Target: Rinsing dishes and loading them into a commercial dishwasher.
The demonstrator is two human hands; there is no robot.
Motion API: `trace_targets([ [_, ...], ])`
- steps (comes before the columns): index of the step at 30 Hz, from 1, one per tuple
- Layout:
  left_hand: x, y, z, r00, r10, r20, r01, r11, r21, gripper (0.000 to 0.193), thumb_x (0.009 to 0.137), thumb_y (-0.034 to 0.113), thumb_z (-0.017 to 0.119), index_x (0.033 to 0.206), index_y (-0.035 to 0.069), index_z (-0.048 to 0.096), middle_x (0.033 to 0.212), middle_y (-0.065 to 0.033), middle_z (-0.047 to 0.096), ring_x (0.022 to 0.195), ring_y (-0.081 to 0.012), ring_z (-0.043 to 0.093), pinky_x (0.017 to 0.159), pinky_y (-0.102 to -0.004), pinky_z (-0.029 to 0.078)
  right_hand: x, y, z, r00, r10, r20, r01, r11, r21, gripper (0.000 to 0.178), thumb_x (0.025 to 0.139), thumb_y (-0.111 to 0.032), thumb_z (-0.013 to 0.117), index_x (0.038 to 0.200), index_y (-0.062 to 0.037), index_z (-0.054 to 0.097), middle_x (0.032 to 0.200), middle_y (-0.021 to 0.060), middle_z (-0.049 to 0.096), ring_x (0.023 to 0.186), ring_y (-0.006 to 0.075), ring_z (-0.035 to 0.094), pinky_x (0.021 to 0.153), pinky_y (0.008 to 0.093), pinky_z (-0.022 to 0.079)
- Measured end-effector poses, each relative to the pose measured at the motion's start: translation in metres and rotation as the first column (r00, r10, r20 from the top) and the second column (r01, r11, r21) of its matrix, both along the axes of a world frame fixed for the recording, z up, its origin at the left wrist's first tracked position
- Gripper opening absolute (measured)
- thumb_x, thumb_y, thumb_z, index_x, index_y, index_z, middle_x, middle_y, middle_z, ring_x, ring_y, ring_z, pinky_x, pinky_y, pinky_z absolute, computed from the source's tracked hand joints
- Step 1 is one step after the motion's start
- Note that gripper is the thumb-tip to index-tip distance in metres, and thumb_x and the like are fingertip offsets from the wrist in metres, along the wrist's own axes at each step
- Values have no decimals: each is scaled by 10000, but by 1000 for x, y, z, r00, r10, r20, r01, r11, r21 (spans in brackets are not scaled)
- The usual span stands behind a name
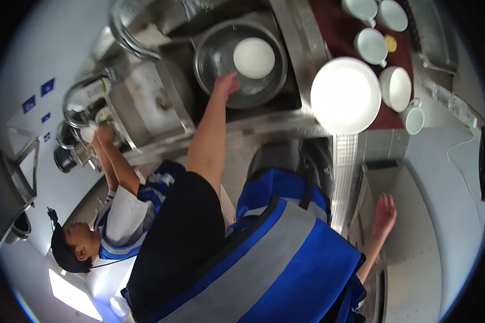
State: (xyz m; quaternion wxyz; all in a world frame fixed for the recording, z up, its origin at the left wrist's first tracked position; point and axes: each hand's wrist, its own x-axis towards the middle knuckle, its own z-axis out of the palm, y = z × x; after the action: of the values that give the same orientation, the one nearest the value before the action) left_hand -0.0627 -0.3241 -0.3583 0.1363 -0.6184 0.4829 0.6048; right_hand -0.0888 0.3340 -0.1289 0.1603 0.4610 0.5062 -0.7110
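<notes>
Dish [254,57], round, white, ceramic-looking, sits far-right in round grey metal basin [214,60], prob. so walls catch splashes. L hand [227,84] nr dish's near-left edge, fingers bunched, can't tell if pinching; R hand [383,215] empty at right, loosely spread, prob. for balance.

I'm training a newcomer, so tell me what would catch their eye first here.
First, the large white bowl shining at upper right, beside several pale cups. Next, the metal basin at upper centre, holding a round white dish, with the person's left hand reaching over its near rim.
</notes>
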Motion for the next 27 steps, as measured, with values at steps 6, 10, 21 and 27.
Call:
trace_targets([
  [6, -3, 37, -55, 906, 379, -187, -308, 895, 322, 525, 792, 239, 632, 1214, 24, 407, 1063, -142, 555, 825, -270, 604, 720, -356, 520, 103, -50, -44, 336, 887, 316, -942, 308, 135, 360, 856, -223, 489, 1156, -24, 496, 1013, 73, 580, 936, 141, 545, 804, 259, 429],
  [10, -19, 60, -72, 831, 472, -293, -396, 873, 285, 460, 799, 88, 591, 1224, 68, 417, 1111, -131, 537, 873, -276, 597, 679, -401, 528, 90, -92, -28, 530, 711, 461, -828, 552, 100, 363, 842, -259, 541, 1105, -9, 532, 1001, 82, 589, 943, 179, 558, 819, 306, 445],
  [21, 5, -7, -17, 862, -271, 429, 490, 667, -561, 262, 739, 90, 511, 947, -47, 592, 904, -254, 596, 894, -395, 567, 799, -431, 455, 13, -157, -17, 776, 562, 285, -630, 682, 370, 183, 837, -116, 475, 928, 6, 577, 775, 67, 596, 739, 140, 574, 684, 239, 457],
  [27, 29, 1, -71, 914, -106, 393, 241, 918, -314, 270, 723, 17, 513, 977, -57, 569, 946, -234, 598, 913, -331, 596, 788, -373, 494, 31, -162, -14, 716, 594, 366, -696, 647, 311, 191, 820, -111, 455, 910, 5, 578, 739, 61, 594, 696, 127, 560, 674, 240, 447],
])
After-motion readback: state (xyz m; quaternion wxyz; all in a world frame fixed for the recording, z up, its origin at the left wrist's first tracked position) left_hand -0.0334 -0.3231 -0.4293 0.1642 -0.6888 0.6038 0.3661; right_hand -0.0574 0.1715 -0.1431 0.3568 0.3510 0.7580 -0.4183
